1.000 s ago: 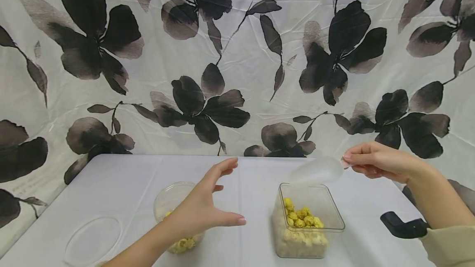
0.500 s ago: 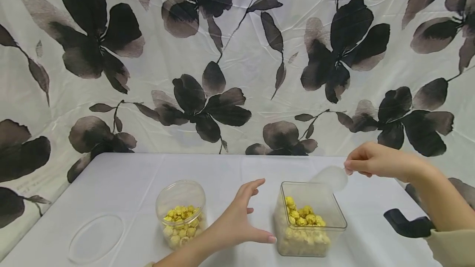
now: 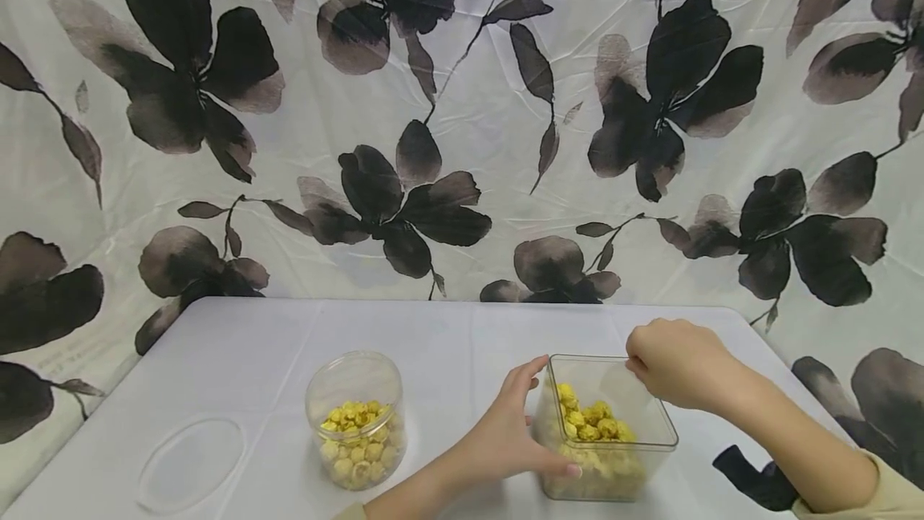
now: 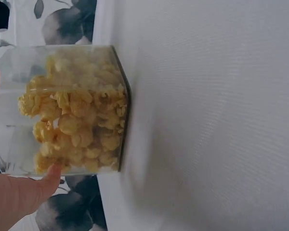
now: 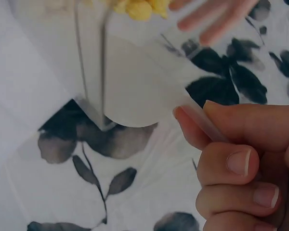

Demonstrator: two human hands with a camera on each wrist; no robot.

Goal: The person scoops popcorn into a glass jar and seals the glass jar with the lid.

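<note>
A clear square container [image 3: 653,416] with yellow popcorn [image 3: 595,424] inside stands uncovered on the table. My left hand [image 3: 505,436] spans its left side, the thumb at the front wall and the fingers toward the back. In the left wrist view, the thumb [image 4: 48,180] meets the container's side. Above the back right of the rim, my right hand [image 3: 682,363] pinches the handle of a translucent scoop [image 5: 135,86]. The scoop's bowl points down into the container and is hard to make out through the clear wall.
A round clear jar [image 3: 354,379], also holding popcorn, stands uncovered left of the square container. Farther left lies a clear round lid [image 3: 191,464]. Behind the white table [image 3: 289,327] hangs a floral cloth [image 3: 462,87]. A black strap [image 3: 754,480] shows near the right forearm.
My left hand has moved right, from near the round jar to the square container. The right hand has come left and turned downward, lowering the scoop into that container.
</note>
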